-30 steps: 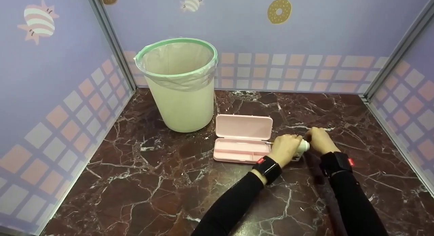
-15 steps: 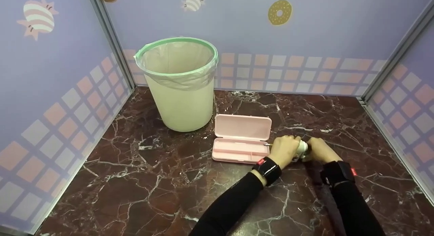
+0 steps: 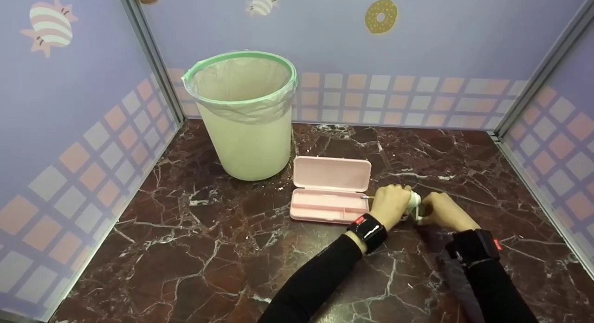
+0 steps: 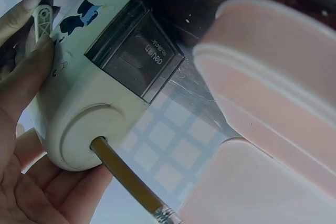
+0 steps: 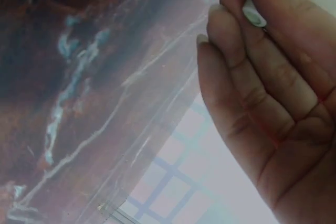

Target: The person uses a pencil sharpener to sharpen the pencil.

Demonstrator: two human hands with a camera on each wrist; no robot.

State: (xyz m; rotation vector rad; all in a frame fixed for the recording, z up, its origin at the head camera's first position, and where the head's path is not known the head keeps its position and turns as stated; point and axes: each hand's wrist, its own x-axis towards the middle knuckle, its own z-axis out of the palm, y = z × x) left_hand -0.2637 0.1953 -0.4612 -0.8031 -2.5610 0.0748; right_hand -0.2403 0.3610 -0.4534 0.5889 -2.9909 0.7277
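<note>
My left hand [image 3: 390, 203] grips a white crank pencil sharpener [image 4: 86, 90] from behind, its fingers wrapped under the body. A yellowish pencil [image 4: 128, 177] is stuck into the sharpener's round front hole, its metal ferrule end pointing outward. Beside that hole sits a dark see-through shavings drawer [image 4: 144, 59]. My right hand [image 3: 446, 211] pinches the crank's small knob [image 5: 254, 14] between thumb and forefinger, at the sharpener's far side. The crank arm [image 4: 43, 22] shows against the body in the left wrist view. How far the pencil reaches inside is hidden.
Left of my left hand lies an open pink pencil case [image 3: 327, 206], lid folded back. Behind it to the left stands a tall bin [image 3: 253, 146] with a green rim and clear liner. Patterned panels [image 3: 417, 44] enclose the dark marbled table [image 3: 209, 262].
My right hand has turned about the crank, dropping lower and shifting slightly right, and the crank arm now points downward. My left hand keeps the sharpener in nearly the same place.
</note>
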